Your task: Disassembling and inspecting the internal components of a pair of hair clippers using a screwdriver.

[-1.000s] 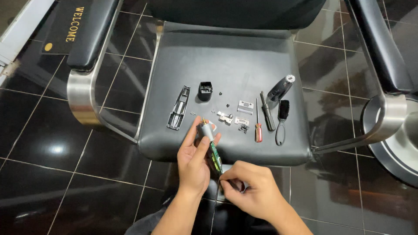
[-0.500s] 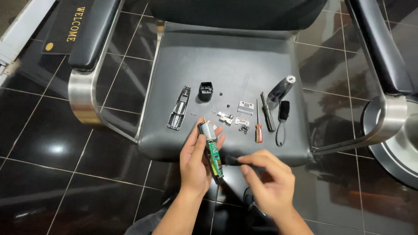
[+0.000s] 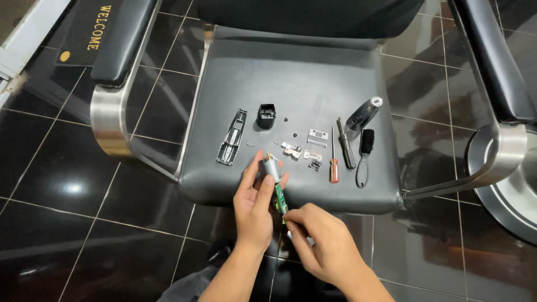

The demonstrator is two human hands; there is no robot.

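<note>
Grip, left hand (image 3: 254, 210): closed round the motor-and-board assembly (image 3: 273, 180), thumb on one side, fingers on the other; silver motor can sticks out above the fingertips, green board runs down past the palm.
Grip, right hand (image 3: 319, 243): fingertips pinched at the lower end of the green board (whether they hold a small tool or just the board, cannot tell).
Assembly position: held upright-ish, tilted slightly, just off the front edge of the chair seat (image 3: 291, 72), between both hands.
Nearest parts on seat: small metal blade pieces (image 3: 305, 148) just beyond the motor, loose screws beside them.
Left of those: long grey housing shell (image 3: 232, 137), black cap (image 3: 266, 116) near it.
Right of those: red-handled screwdriver (image 3: 334, 159), dark screwdriver (image 3: 345, 150), black cleaning brush (image 3: 364, 156), clipper body (image 3: 362, 114) (black and silver, lying at an angle).
Surround: chrome armrests (image 3: 109, 120), dark glossy floor tiles (image 3: 67, 190), doormat (image 3: 84, 28) top left.
</note>
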